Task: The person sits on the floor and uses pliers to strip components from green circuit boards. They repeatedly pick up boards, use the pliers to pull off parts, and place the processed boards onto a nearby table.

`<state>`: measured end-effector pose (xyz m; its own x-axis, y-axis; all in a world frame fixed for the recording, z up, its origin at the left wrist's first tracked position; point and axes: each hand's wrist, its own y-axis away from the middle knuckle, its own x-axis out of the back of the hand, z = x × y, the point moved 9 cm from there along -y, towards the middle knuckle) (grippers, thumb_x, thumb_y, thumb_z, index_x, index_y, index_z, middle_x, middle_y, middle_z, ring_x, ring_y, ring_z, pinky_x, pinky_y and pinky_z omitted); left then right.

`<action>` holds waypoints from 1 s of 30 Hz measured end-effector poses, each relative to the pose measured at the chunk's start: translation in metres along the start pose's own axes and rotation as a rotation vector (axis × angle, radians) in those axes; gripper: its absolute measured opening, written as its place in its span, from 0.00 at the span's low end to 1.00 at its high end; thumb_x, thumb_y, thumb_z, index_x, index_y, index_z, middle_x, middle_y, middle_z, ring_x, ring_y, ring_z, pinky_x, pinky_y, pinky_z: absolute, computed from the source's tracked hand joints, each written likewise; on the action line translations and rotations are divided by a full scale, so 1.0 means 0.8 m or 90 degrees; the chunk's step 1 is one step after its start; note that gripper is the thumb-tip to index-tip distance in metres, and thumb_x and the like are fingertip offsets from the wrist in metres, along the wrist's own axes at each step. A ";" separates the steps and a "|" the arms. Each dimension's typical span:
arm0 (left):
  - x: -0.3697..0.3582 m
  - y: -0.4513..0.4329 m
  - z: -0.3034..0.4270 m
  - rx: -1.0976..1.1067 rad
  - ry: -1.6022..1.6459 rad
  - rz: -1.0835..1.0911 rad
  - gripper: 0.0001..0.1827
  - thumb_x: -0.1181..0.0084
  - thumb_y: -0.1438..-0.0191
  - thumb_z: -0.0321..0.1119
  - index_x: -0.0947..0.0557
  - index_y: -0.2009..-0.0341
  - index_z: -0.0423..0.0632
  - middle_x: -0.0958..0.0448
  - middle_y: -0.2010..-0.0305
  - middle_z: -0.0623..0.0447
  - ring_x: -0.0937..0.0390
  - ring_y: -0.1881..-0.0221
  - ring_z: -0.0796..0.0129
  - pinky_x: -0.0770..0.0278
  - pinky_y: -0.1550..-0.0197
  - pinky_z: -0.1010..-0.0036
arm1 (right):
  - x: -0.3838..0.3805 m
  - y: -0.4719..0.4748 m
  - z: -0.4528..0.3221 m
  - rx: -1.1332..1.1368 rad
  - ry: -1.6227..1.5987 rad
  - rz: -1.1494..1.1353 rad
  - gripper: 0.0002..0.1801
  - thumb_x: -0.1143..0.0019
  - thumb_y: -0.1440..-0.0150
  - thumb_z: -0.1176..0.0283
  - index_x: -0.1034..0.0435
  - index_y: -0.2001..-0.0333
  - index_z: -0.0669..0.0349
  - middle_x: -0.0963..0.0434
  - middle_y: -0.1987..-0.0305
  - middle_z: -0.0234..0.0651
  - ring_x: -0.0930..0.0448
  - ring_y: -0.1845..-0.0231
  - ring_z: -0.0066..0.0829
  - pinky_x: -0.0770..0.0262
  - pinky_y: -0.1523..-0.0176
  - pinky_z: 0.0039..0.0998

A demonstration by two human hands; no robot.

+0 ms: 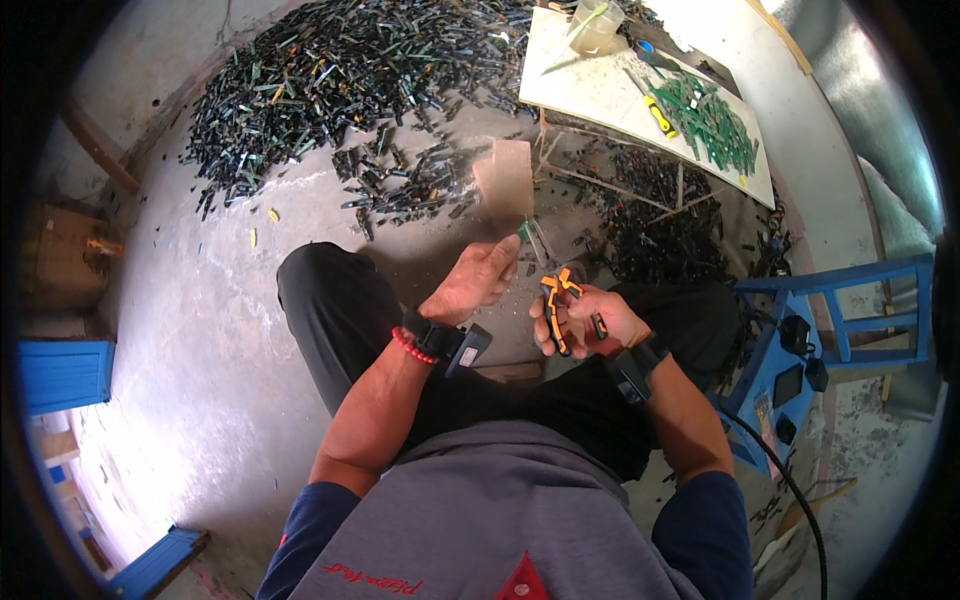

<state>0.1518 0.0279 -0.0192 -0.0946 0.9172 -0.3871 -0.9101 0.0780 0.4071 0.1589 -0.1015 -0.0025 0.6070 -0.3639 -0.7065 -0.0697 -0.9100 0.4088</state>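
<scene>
My left hand (474,276) pinches a small green strip (523,231), which looks like a piece of circuit board, between thumb and forefinger. Thin pale and dark slivers extend from it toward the right, too fine to identify. Close by on the right, my right hand (592,319) is wrapped around pliers (555,311) with orange and black handles. Their jaws are blurred and hard to make out. The tool and the green strip appear apart. Both hands are above the floor between my knees, and a tan block or board (508,180) stands just beyond them.
A large heap of dark strip-like parts (352,75) covers the floor ahead. Beneath a low white-topped table (574,82) lies another dark pile (660,217). The tabletop holds green boards (705,120), a yellow-black screwdriver (660,116) and a plastic cup (596,30). At right is a blue chair (802,322).
</scene>
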 end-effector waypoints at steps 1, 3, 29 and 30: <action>0.000 0.000 -0.001 0.000 -0.002 0.000 0.26 0.58 0.37 0.56 0.35 0.78 0.50 0.49 0.84 0.65 0.55 0.84 0.80 0.53 0.82 0.80 | 0.000 0.000 0.000 0.000 -0.004 0.006 0.22 0.53 0.46 0.65 0.33 0.50 0.66 0.22 0.61 0.43 0.18 0.65 0.33 0.29 0.79 0.19; 0.001 -0.001 -0.002 0.007 -0.010 0.002 0.26 0.57 0.37 0.56 0.35 0.78 0.50 0.49 0.84 0.65 0.55 0.84 0.80 0.54 0.82 0.80 | 0.000 -0.001 0.001 -0.001 -0.012 0.016 0.21 0.52 0.47 0.65 0.33 0.51 0.66 0.23 0.63 0.41 0.19 0.68 0.31 0.31 0.80 0.18; 0.002 0.004 0.004 -0.019 -0.052 0.026 0.27 0.56 0.38 0.58 0.33 0.79 0.49 0.46 0.84 0.64 0.52 0.84 0.80 0.53 0.83 0.80 | 0.004 0.005 -0.008 -0.013 0.067 0.147 0.16 0.55 0.51 0.71 0.31 0.59 0.66 0.25 0.72 0.38 0.24 0.75 0.29 0.39 0.83 0.19; 0.002 0.003 0.003 -0.022 -0.056 0.025 0.28 0.56 0.38 0.59 0.33 0.79 0.49 0.46 0.84 0.64 0.52 0.84 0.80 0.53 0.83 0.80 | 0.006 0.006 -0.010 0.001 0.088 0.168 0.16 0.54 0.52 0.72 0.31 0.60 0.67 0.25 0.74 0.39 0.25 0.76 0.30 0.38 0.82 0.20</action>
<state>0.1506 0.0309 -0.0168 -0.0960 0.9500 -0.2972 -0.9198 0.0295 0.3913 0.1674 -0.1058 0.0006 0.6702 -0.5577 -0.4897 -0.2407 -0.7875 0.5674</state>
